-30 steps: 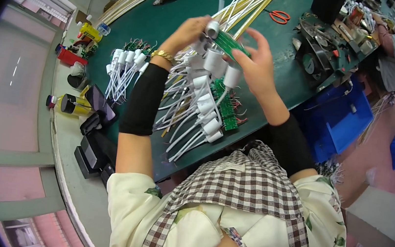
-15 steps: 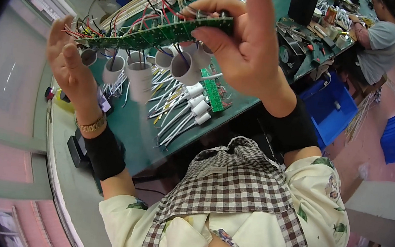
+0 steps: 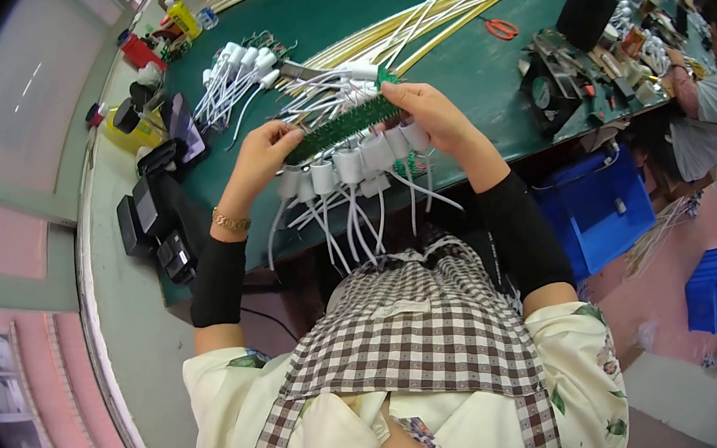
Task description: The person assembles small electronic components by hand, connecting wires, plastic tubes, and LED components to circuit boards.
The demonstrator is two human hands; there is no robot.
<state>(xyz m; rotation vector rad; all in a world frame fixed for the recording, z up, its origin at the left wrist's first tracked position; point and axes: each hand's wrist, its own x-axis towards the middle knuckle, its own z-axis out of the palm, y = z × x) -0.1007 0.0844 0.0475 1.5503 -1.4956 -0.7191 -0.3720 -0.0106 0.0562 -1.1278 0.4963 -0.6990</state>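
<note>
A long green circuit board (image 3: 340, 135) is held up tilted above the near edge of the table, its right end higher and farther off. My left hand (image 3: 262, 158) pinches the left end between thumb and fingers. At the other end, my right hand (image 3: 437, 117) grips the board with its thumb along the top. From the board's near side hangs a row of white cylinders (image 3: 348, 167), with white cables (image 3: 361, 224) dangling toward the apron. More white pieces and wires lie on the table behind the board, partly hidden by it.
Cylinders with white leads (image 3: 244, 62) lie at the left of the green table (image 3: 312, 17). Farther back are pale rods (image 3: 441, 24) and orange-handled scissors (image 3: 501, 29). Bottles (image 3: 184, 19) and black devices (image 3: 154, 208) line the left side. A blue bin (image 3: 596, 217) stands right; a co-worker (image 3: 716, 116) sits beyond.
Both hands have lowered the board toward me and turned it, so its wired side no longer shows. My left fingers, spread before, now pinch its end. The white cables now hang below the cylinders.
</note>
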